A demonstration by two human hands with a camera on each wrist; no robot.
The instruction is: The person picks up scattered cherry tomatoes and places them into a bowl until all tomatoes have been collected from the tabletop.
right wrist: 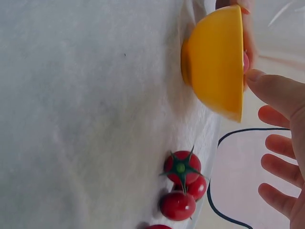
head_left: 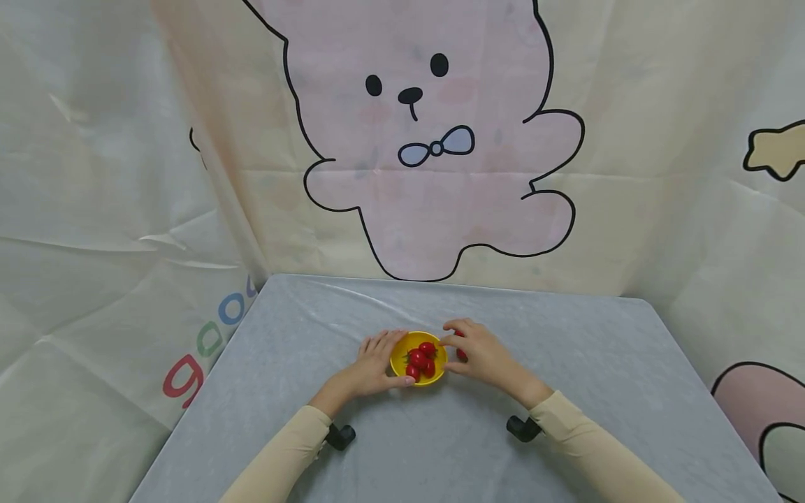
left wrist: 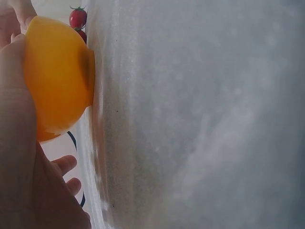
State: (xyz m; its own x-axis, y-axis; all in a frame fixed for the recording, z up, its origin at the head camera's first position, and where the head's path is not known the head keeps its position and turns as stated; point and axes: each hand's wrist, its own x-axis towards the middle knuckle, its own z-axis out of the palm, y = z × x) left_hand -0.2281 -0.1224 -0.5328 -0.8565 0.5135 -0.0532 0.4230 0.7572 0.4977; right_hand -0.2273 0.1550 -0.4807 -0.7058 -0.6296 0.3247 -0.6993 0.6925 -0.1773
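A yellow bowl (head_left: 397, 362) stands upright on the table with several small red tomatoes (head_left: 418, 359) inside, some with green stems. My left hand (head_left: 372, 367) holds the bowl from the left, thumb over the near rim and fingers along the far side. At the bowl's right edge, my right hand (head_left: 489, 358) has its fingers spread and nothing between them. Its thumb tip is close to the rim in the right wrist view. Beneath and beside this hand lie several loose tomatoes (right wrist: 180, 168), mostly hidden by it in the head view.
A light grey cloth covers the table (head_left: 440, 447). Behind it hangs a cream curtain (head_left: 616, 175) printed with a pink bear. Black wrist mounts (head_left: 340, 437) stick out below both sleeves.
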